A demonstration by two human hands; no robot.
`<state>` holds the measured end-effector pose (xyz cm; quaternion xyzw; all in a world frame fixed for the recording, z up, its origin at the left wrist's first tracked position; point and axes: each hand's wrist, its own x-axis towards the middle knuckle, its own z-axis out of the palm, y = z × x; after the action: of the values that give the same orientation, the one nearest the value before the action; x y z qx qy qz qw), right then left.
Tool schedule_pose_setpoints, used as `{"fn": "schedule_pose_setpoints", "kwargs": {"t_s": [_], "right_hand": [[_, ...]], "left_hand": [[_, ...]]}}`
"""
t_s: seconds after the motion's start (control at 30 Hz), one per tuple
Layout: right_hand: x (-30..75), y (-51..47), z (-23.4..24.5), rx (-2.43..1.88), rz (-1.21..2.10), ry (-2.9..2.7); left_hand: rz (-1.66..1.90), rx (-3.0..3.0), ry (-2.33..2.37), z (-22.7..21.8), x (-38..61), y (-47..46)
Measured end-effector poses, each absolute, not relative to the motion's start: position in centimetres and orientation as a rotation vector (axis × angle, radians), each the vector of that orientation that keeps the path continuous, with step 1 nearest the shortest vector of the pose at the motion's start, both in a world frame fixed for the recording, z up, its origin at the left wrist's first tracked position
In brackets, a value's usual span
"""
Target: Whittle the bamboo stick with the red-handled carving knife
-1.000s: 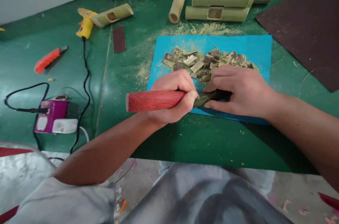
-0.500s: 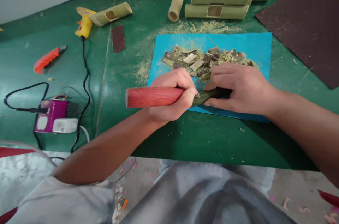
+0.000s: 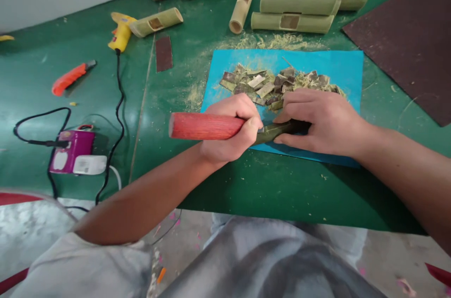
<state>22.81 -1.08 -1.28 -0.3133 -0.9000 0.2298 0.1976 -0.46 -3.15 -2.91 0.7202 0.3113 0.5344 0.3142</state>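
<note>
My left hand (image 3: 230, 126) is closed round a chisel with a thick red wooden handle (image 3: 206, 126). The handle points left, and only a sliver of its metal shows beyond my fingers. That metal meets a dark green bamboo piece (image 3: 269, 133), which my right hand (image 3: 317, 122) grips from the right, thumb on the near side and fingers over the top. Much of the bamboo is hidden under my right hand. Beneath both hands lies a blue sheet (image 3: 347, 65), with a heap of bamboo chips and shavings (image 3: 266, 89) just beyond my fingers.
Several cut bamboo tubes (image 3: 292, 22) lie along the back of the green table (image 3: 211, 185). On the left are a yellow glue gun (image 3: 120, 33), an orange utility knife (image 3: 70, 78), a brown strip (image 3: 164, 54) and a purple power block (image 3: 66, 152) with cables. A large brown sheet (image 3: 408, 40) covers the right.
The view has shifted slightly, so the table things appear a little further right and mostly lower. The red handle tilts slightly differently. Both hands keep their holds on the chisel and the bamboo piece.
</note>
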Motion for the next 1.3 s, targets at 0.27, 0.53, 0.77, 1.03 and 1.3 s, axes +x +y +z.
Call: {"fn": "schedule_pose_setpoints", "kwargs": {"t_s": [0.27, 0.53, 0.77, 1.03, 1.3], "right_hand": [[22.92, -1.14, -1.3, -0.886, 0.62, -2.518], [22.82, -1.16, -1.29, -0.902, 0.621, -2.52], [22.9, -1.26, -1.21, -0.896, 0.604, -2.516], [22.88, -1.13, -1.47, -0.871, 0.617, -2.505], [22.95, -1.13, -1.39, -0.859, 0.596, -2.51]], "left_hand": [[1.374, 1.877, 0.795, -2.64, -0.13, -3.17], [1.325, 1.901, 0.776, -2.28, 0.02, -2.92], [1.314, 1.952, 0.78, -2.38, -0.25, -2.84], [1.333, 1.868, 0.797, -2.31, 0.01, -3.04], [1.348, 1.883, 0.823, -2.31, 0.13, -3.08]]}}
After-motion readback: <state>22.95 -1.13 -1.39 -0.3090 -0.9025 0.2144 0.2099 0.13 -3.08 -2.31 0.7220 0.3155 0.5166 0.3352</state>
